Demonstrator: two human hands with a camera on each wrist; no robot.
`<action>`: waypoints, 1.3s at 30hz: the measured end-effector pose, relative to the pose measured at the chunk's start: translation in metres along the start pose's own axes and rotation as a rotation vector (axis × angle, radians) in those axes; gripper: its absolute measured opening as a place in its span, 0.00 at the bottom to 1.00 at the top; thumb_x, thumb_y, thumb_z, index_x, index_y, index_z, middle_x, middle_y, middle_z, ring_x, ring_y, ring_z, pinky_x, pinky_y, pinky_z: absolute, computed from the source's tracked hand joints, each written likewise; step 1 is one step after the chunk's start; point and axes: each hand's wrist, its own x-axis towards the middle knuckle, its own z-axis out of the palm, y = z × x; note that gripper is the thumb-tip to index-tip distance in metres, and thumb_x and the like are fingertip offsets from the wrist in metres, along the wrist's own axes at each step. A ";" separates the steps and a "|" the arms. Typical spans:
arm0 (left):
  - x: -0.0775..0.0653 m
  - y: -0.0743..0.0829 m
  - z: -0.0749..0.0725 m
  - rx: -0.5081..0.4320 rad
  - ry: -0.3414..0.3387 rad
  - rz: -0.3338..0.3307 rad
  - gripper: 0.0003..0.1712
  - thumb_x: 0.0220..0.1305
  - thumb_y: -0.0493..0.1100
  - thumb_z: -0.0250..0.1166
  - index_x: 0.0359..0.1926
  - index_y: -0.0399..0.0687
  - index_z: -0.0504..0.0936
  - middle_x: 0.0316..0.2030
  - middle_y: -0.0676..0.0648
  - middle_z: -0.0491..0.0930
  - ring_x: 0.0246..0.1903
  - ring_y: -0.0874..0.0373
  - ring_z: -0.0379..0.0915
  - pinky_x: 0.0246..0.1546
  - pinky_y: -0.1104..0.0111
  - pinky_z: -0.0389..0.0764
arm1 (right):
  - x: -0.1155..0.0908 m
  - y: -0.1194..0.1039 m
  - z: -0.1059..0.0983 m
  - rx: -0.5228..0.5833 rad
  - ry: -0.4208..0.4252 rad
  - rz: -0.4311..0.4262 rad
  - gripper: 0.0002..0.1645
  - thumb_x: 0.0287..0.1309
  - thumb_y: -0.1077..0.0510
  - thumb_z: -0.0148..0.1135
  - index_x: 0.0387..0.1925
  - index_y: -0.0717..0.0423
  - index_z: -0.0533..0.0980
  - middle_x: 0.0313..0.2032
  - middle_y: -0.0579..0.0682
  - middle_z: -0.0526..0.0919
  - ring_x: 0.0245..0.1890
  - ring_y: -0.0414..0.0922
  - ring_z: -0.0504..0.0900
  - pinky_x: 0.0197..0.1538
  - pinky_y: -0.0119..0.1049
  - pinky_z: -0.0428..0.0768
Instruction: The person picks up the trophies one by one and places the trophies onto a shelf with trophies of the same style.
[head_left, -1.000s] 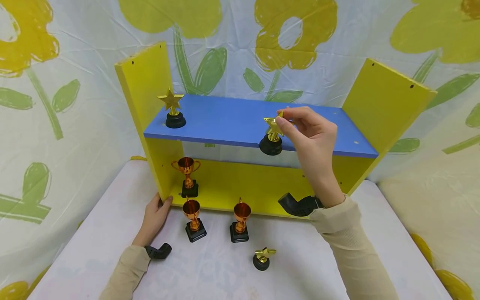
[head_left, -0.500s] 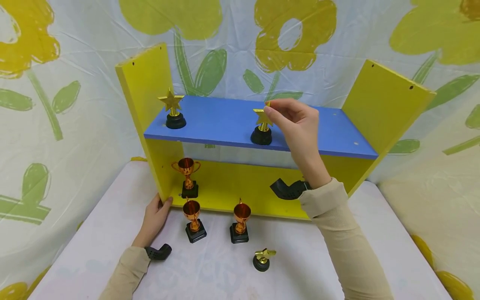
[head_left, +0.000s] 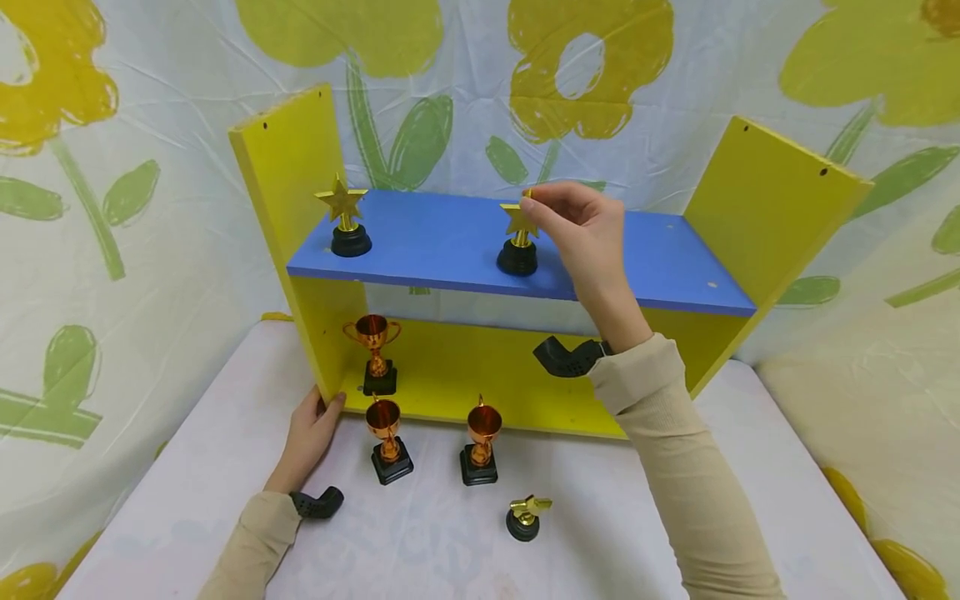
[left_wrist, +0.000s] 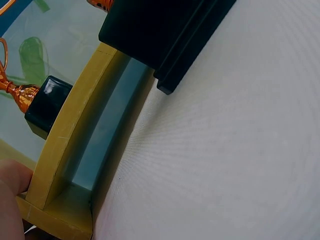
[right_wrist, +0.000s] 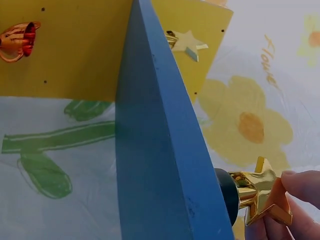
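My right hand [head_left: 581, 229] pinches a gold star trophy [head_left: 519, 242] by its star, thumb in front. The trophy stands upright, its round black base at the blue shelf board [head_left: 442, 242], right of the middle. In the right wrist view, the thumb and fingers grip the star trophy [right_wrist: 260, 192], its base close against the board's far side. My left hand [head_left: 309, 433] rests on the lower left front corner of the yellow shelf unit [head_left: 480, 367], thumb at the front edge. Another gold star trophy [head_left: 349, 218] stands at the left end of the blue board.
A copper cup trophy [head_left: 377, 354] stands inside the lower level at left. In front on the white table [head_left: 420, 550] are two more cup trophies [head_left: 392, 442] [head_left: 480, 446] and a gold star trophy [head_left: 525, 518]. Yellow side panels [head_left: 780, 217] rise above the blue board.
My right hand has carried the star trophy left and back, from in front of the blue board's edge to over the board. The left hand stays where it was.
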 end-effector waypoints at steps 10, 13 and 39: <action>0.001 0.000 0.000 -0.003 -0.003 0.005 0.32 0.76 0.55 0.52 0.72 0.40 0.62 0.68 0.36 0.66 0.68 0.42 0.61 0.67 0.48 0.61 | 0.008 0.007 -0.002 -0.005 0.009 0.020 0.06 0.57 0.62 0.71 0.36 0.61 0.86 0.36 0.47 0.87 0.33 0.44 0.81 0.41 0.36 0.76; 0.001 0.000 -0.001 0.000 -0.001 0.000 0.33 0.76 0.55 0.52 0.72 0.41 0.62 0.69 0.36 0.65 0.68 0.42 0.60 0.68 0.48 0.61 | 0.008 0.009 -0.002 -0.003 0.010 0.015 0.06 0.57 0.63 0.71 0.36 0.61 0.86 0.36 0.47 0.87 0.33 0.44 0.81 0.41 0.36 0.77; 0.002 -0.003 0.000 -0.003 -0.005 0.018 0.33 0.76 0.55 0.52 0.72 0.39 0.61 0.68 0.35 0.65 0.67 0.41 0.61 0.67 0.46 0.62 | -0.002 0.005 -0.008 -0.016 -0.027 0.068 0.20 0.61 0.59 0.68 0.55 0.56 0.79 0.50 0.52 0.84 0.51 0.47 0.78 0.55 0.37 0.76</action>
